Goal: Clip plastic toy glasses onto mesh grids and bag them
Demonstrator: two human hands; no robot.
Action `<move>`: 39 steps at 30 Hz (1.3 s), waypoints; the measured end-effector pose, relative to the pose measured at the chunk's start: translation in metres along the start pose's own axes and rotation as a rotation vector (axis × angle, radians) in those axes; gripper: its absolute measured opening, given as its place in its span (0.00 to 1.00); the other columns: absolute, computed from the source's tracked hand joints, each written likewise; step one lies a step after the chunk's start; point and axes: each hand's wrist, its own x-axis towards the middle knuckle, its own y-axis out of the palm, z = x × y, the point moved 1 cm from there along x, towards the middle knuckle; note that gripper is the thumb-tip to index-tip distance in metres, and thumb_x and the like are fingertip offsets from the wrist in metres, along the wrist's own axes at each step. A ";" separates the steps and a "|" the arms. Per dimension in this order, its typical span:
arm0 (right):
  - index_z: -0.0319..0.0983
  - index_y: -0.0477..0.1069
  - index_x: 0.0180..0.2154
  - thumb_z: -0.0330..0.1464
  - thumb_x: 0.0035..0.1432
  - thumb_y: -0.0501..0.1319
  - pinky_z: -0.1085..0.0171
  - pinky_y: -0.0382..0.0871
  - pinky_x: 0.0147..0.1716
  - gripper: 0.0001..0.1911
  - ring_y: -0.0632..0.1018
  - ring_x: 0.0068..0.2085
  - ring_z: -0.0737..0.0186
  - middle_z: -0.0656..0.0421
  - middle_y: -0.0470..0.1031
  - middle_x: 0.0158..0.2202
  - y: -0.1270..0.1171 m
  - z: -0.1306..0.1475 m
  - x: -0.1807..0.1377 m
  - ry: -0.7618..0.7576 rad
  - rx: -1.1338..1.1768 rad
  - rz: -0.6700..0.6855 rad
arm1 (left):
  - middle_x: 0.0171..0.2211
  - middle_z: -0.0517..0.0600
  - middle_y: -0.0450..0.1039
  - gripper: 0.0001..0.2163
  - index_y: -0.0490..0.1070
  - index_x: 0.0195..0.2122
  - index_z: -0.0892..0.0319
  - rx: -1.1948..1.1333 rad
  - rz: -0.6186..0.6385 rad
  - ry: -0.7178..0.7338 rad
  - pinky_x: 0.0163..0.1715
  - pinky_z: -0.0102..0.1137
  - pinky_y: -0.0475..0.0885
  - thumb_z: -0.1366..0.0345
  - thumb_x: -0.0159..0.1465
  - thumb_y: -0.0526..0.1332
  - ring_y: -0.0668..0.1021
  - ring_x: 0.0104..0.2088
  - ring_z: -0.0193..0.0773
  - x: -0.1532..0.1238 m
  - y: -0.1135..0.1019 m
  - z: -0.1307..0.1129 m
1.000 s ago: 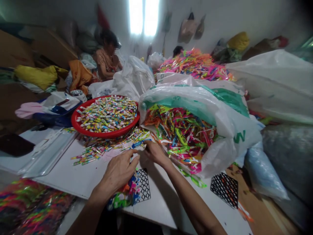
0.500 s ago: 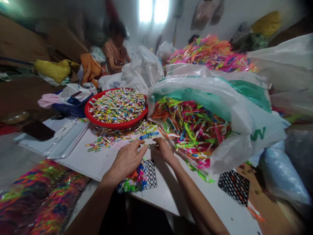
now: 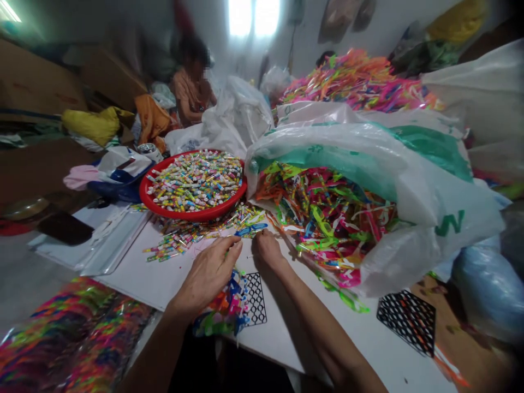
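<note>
My left hand (image 3: 215, 266) is above the table's near part, its thumb and forefinger close together at the tips. My right hand (image 3: 268, 248) faces it with fingers curled in; whatever either holds is too small or hidden to make out. Just beyond the fingertips lies a blue plastic piece (image 3: 251, 230). Below my left hand, a black grid plate (image 3: 257, 300) lies near the table edge, its left part covered by a bunch of colourful plastic strips (image 3: 229, 305).
A red basin (image 3: 192, 214) heaped with small printed tubes (image 3: 196, 180) stands beyond my left hand, with loose tubes (image 3: 176, 240) spilled before it. On the right, a white plastic bag (image 3: 426, 218) gapes over colourful strips. Another black grid (image 3: 406, 321) lies at the right edge. One person (image 3: 190, 90) sits behind.
My left thumb has closed in toward the forefinger. My right fingers have curled inward. The blue piece stays beyond the hands, and the view has shifted slightly.
</note>
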 end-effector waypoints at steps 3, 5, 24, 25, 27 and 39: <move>0.33 0.69 0.44 0.24 0.60 0.49 0.64 0.67 0.42 0.14 0.71 0.49 0.55 0.47 0.71 0.46 0.012 0.003 0.007 -0.004 0.036 -0.027 | 0.53 0.52 0.71 0.20 0.69 0.51 0.59 -0.009 -0.006 -0.019 0.55 0.34 0.63 0.57 0.67 0.45 0.71 0.54 0.41 -0.001 0.000 0.001; 0.35 0.69 0.44 0.27 0.61 0.50 0.64 0.67 0.42 0.12 0.72 0.47 0.56 0.49 0.72 0.45 0.014 0.004 0.006 -0.006 0.069 -0.047 | 0.54 0.52 0.70 0.20 0.69 0.52 0.59 0.004 0.007 -0.025 0.56 0.35 0.62 0.57 0.67 0.45 0.70 0.55 0.41 -0.001 0.001 0.002; 0.32 0.70 0.43 0.29 0.61 0.58 0.62 0.69 0.41 0.10 0.76 0.42 0.60 0.50 0.75 0.41 -0.089 -0.065 0.021 0.187 -0.170 -0.036 | 0.50 0.52 0.74 0.21 0.71 0.50 0.59 0.141 0.053 -0.022 0.51 0.38 0.66 0.56 0.66 0.46 0.74 0.51 0.45 0.000 0.006 -0.001; 0.32 0.70 0.45 0.26 0.61 0.56 0.63 0.68 0.41 0.10 0.76 0.44 0.59 0.48 0.74 0.42 -0.090 -0.062 0.018 0.172 -0.167 -0.049 | 0.50 0.53 0.74 0.21 0.71 0.49 0.59 0.139 0.049 -0.026 0.51 0.38 0.66 0.56 0.66 0.46 0.75 0.50 0.45 0.000 0.006 -0.001; 0.34 0.67 0.49 0.22 0.61 0.51 0.65 0.66 0.42 0.15 0.74 0.47 0.58 0.47 0.72 0.46 -0.091 -0.052 0.007 0.109 -0.148 -0.118 | 0.49 0.53 0.74 0.21 0.71 0.50 0.59 0.141 0.050 -0.035 0.50 0.38 0.67 0.56 0.65 0.46 0.75 0.49 0.46 0.000 0.005 0.000; 0.38 0.68 0.45 0.27 0.64 0.48 0.66 0.66 0.37 0.13 0.76 0.42 0.59 0.50 0.73 0.43 -0.048 -0.042 -0.048 0.077 -0.108 -0.111 | 0.49 0.53 0.75 0.21 0.71 0.50 0.59 0.159 0.043 -0.026 0.50 0.40 0.66 0.55 0.65 0.47 0.75 0.49 0.48 0.000 0.007 -0.001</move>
